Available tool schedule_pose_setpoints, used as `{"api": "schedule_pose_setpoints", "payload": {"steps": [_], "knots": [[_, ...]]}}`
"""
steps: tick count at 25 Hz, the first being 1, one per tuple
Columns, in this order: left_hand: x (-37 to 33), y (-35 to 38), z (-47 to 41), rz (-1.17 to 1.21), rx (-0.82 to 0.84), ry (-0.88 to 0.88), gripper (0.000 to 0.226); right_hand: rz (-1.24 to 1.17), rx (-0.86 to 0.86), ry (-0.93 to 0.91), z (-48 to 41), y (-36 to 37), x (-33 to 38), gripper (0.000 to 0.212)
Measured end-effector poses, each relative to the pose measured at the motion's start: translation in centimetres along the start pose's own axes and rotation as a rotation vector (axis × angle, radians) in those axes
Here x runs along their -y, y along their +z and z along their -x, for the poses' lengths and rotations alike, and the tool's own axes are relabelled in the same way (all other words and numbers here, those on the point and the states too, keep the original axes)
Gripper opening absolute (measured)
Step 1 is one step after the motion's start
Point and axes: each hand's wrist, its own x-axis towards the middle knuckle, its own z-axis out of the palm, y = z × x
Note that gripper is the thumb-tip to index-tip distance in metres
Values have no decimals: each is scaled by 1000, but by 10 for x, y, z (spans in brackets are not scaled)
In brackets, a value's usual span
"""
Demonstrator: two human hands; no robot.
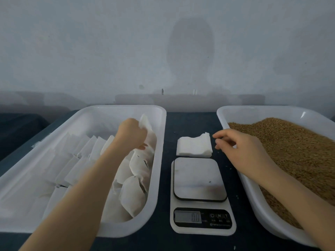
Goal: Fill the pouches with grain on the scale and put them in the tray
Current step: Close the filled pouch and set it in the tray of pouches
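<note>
Dark table point(192, 122), pale wall behind. White puffy pouch point(147, 124) sits at far right end of left tray point(159, 160), above rows of other filled pouches point(134, 192). Left hand point(131, 132) fingers curl tight round its lower part, w/ top poking past knuckles. Right hand point(241, 145) fingers loosely bent, apart, holding nothing, just beside stack of empty pouches point(194, 146) behind scale point(199, 178).

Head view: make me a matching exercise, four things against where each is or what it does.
1 scale
2 grain
3 stack of empty pouches
4 left hand

A grips a pouch over the left tray
B lies on the table beyond the scale
C fills the right tray
D stands between the trays

Pairs: 1-D, 2-C, 3-B, 4-A
</note>
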Motion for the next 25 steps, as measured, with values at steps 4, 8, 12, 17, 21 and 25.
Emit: {"api": "schedule_pose_setpoints", "payload": {"steps": [4,8,12,17,21,25], "knots": [[16,10,-13,-200,114,-81,22,-10,2,18,0,1,-1,18],[27,9,-15,-480,0,53,31,-14,0,25,-1,1,-1,18],[25,6,-11,-413,97,19,32,-18,9,27,0,1,-1,18],[20,-4,-5,-419,25,-16,27,-25,-1,25,0,0,-1,18],[13,-1,0,-467,65,-12,34,-19,-1,37,1,-1,-2,19],[5,4,11,-512,-29,9,66,-14,-46,56,0,-4,0,20]]}}
